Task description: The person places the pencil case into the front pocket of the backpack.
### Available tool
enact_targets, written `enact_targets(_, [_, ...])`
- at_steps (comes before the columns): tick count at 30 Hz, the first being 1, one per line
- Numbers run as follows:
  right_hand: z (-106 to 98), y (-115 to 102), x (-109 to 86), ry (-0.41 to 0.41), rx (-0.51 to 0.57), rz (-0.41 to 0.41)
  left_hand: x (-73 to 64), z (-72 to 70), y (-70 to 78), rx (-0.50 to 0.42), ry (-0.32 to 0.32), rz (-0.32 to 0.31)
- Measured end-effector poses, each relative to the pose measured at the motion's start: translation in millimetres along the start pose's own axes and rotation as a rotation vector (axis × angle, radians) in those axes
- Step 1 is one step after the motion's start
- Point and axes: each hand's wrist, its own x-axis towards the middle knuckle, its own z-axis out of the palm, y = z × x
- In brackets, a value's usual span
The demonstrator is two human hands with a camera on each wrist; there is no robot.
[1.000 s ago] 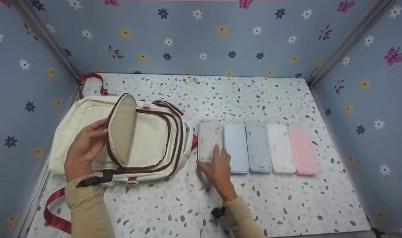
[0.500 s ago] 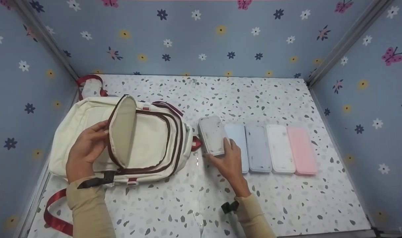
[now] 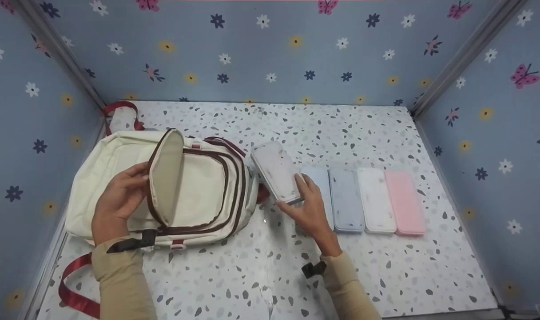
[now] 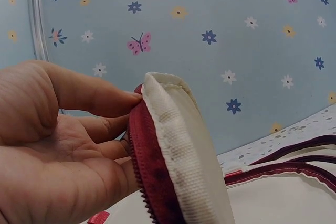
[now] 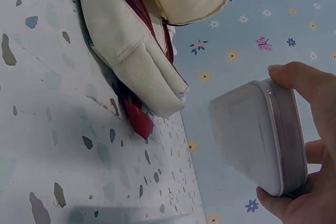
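Observation:
A cream backpack (image 3: 105, 146) with dark red zips lies on its back at the left, its front pocket flap (image 3: 165, 178) lifted up. My left hand (image 3: 121, 191) pinches the zipped edge of that flap between thumb and fingers; the left wrist view shows the red zip tape (image 4: 152, 166) at the fingertips. My right hand (image 3: 307, 206) grips the near end of a pale greyish-white pencil box (image 3: 276, 171), tilted and raised above the table beside the backpack's right end. In the right wrist view the box (image 5: 247, 135) is held by its edges between thumb and fingers.
Right of the held box stand a light blue box (image 3: 316, 178), a grey-blue box (image 3: 347, 200), a white box (image 3: 376, 200) and a pink box (image 3: 405, 202) in a row. Red straps (image 3: 77, 293) trail off the backpack. Flowered panels (image 3: 270, 49) enclose the speckled table (image 3: 234, 275).
My right hand has lifted the greyish-white pencil box from the left end of the row, turning it and shifting it toward the backpack. My left hand still holds the flap, nearly unmoved.

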Motion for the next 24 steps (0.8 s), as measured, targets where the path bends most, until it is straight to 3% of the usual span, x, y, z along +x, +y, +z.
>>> enact_targets(12, [38, -16, 2.6, -0.168, 0.049, -0.187, 3.0, 1.0, -4.0, 0.022, 0.003, -0.014])
enact_targets(24, [70, -35, 10.1, -0.312, -0.033, -0.297, 4.0, 4.3, -6.3, 0.031, 0.01, -0.004])
